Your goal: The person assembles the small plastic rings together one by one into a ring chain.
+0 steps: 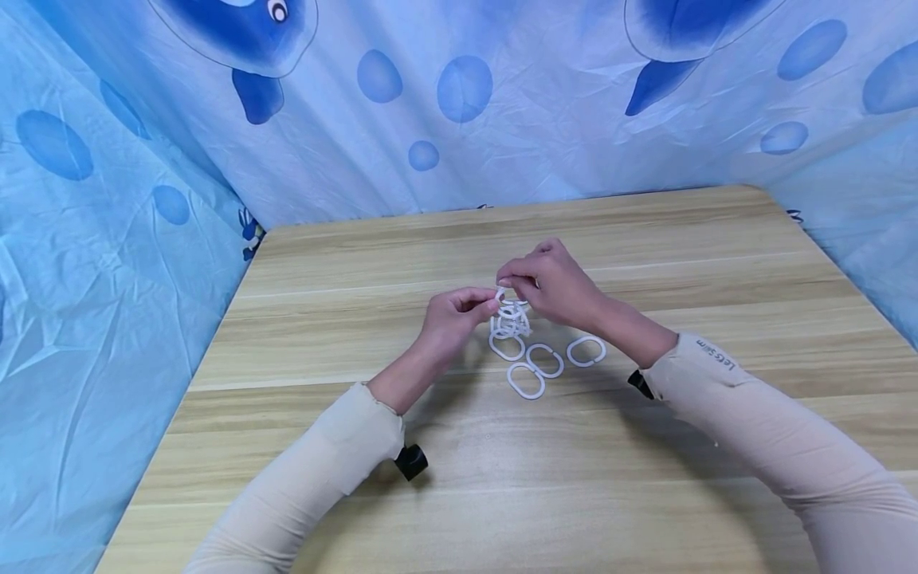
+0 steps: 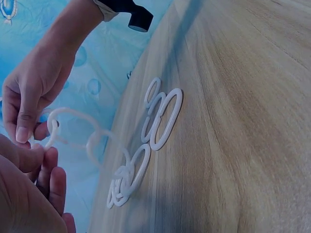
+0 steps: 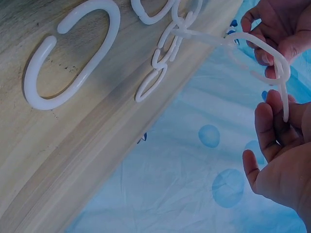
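Note:
Above the table, my left hand (image 1: 453,317) and right hand (image 1: 562,285) meet at the top of a chain of white plastic C-shaped links (image 1: 511,319). Between thumb and fingers, the left hand pinches the end link (image 2: 52,130). My right hand's fingertips pinch that same link from the other side, as the right wrist view shows. A second link (image 2: 73,112) hangs from it, and the chain runs down to a small heap (image 2: 121,182) on the wood. Fingers hide part of the end link.
Loose white links lie nearer me: one in front (image 1: 526,381), one beside it (image 1: 545,361), and one farther right (image 1: 586,351) with a gap in its side. A wood-grain table (image 1: 502,494) carries everything. Blue printed curtains (image 1: 402,143) stand behind and at the sides.

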